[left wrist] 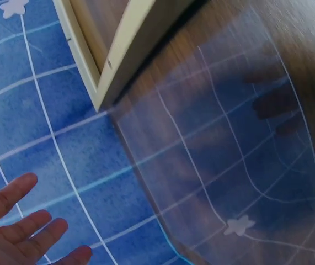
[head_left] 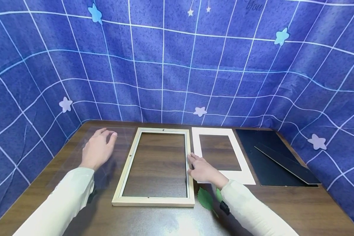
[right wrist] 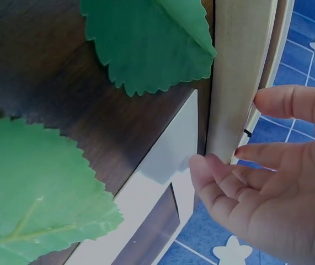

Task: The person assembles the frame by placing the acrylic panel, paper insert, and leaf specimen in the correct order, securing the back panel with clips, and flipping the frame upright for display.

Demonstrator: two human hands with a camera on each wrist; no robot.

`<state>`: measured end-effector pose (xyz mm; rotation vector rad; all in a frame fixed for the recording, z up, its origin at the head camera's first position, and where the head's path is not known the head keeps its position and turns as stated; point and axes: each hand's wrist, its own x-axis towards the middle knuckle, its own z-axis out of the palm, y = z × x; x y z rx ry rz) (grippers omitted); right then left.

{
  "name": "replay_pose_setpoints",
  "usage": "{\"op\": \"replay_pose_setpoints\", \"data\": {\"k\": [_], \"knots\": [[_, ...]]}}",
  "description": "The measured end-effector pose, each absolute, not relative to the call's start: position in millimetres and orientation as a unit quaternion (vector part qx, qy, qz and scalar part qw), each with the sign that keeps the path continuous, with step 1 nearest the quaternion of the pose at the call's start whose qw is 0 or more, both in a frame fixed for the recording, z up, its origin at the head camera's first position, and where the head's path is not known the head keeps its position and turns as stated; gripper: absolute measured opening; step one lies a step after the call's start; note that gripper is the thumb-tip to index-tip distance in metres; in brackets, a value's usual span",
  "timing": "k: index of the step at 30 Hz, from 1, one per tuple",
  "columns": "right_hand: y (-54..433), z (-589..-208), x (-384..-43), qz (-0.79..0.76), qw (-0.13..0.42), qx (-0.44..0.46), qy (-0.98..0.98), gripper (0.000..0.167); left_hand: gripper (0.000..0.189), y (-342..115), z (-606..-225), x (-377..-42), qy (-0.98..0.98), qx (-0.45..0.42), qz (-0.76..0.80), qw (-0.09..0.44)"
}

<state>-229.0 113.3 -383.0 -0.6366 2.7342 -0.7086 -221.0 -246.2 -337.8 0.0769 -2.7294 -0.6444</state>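
A pale wooden picture frame [head_left: 153,202] lies in the middle of the dark wooden table, its opening showing the tabletop. To its left a clear sheet [head_left: 122,139] lies flat, glossy with reflections in the left wrist view. My left hand [head_left: 98,147] is over this sheet, fingers spread loosely, nothing in it. At the frame's right bar rests my right hand [head_left: 205,169], fingertips right at the wood, fingers relaxed. In the right wrist view the thumb and fingers [right wrist: 273,102] overlap the frame's side [right wrist: 237,83]. Beside that hand lies a white mat [head_left: 245,175] with a rectangular cut-out.
A black backing board [head_left: 252,141] with a raised stand flap [head_left: 286,162] lies at the right. Green leaves [head_left: 205,198] show near my right wrist, close to its camera. A blue gridded cloth [head_left: 177,78] with stars hangs behind the table.
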Motion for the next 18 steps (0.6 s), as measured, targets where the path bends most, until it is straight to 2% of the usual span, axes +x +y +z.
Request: {"op": "replay_pose_setpoints", "data": {"k": [8,18], "knots": [[111,-383,-228,-0.223,0.125,-0.215,0.943,0.063,0.058,-280,-344,-216,-0.963,0.058,-0.213,0.152],[112,-382,-229,-0.216,0.120,-0.217,0.945,0.063,0.049,-315,-356,-209,-0.971,0.084,-0.192,0.112]]}}
